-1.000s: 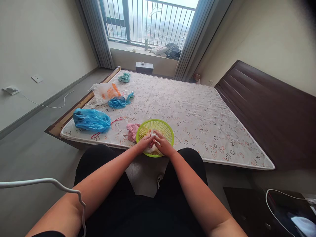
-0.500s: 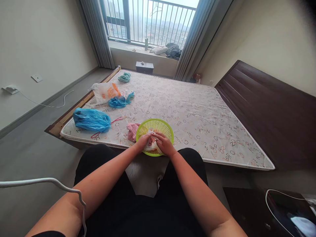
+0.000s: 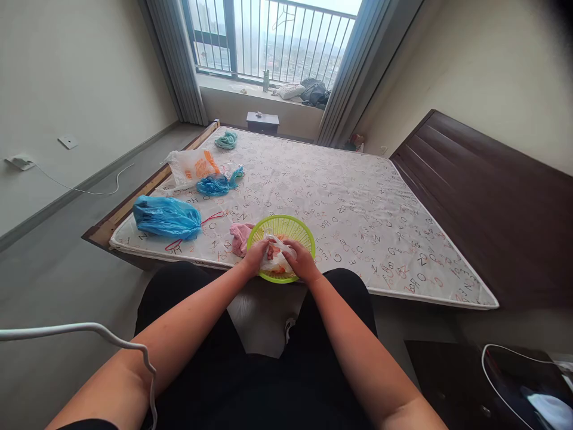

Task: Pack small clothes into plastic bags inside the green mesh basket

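Observation:
A lime-green plastic basket (image 3: 301, 232) stands at the near edge of the mattress, between my knees. Over it, a thin whitish plastic bag (image 3: 278, 263) with something orange showing through is held in both hands. My left hand (image 3: 256, 255) is closed on the bag's left side, and my right hand (image 3: 302, 261) pinches its right side. The bag's top is bunched between them; its contents are too blurred to name. A pink cloth (image 3: 240, 239) lies against the basket's left side.
On the mattress (image 3: 349, 197) at left lie a full blue plastic bag (image 3: 166, 217), a white bag with orange print (image 3: 190, 167), a crumpled blue bag (image 3: 212, 185) and a teal cloth bundle (image 3: 226, 140). A white cable (image 3: 89, 327) hangs across my left arm.
My hands have moved apart, from nearly touching at the fingertips to either side of the bag. More of the bag's whitish plastic shows between them.

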Action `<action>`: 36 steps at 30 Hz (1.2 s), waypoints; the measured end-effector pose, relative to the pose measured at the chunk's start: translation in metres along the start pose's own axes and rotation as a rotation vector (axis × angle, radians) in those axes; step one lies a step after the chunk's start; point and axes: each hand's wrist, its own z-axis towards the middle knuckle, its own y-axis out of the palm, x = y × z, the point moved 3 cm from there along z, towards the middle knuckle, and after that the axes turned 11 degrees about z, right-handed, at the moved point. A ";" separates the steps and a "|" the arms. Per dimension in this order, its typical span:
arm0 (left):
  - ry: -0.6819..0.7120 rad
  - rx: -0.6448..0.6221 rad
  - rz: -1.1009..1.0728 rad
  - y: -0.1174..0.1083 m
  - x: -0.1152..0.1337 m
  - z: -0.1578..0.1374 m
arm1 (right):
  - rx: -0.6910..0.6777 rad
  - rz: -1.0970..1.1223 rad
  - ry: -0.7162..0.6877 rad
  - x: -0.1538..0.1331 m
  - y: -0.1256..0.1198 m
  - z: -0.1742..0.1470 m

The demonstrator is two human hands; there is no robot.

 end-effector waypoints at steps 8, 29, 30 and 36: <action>0.019 0.004 0.026 -0.002 -0.001 0.001 | -0.016 -0.043 0.040 0.006 0.001 0.000; 0.063 -0.174 0.291 0.004 -0.012 0.001 | -0.018 -0.023 0.104 0.000 0.003 -0.002; 0.068 -0.166 0.297 0.003 -0.012 0.002 | 0.005 -0.004 0.106 0.001 0.003 -0.002; 0.091 -0.168 0.337 0.002 -0.012 0.002 | 0.039 0.275 0.163 0.016 0.002 0.002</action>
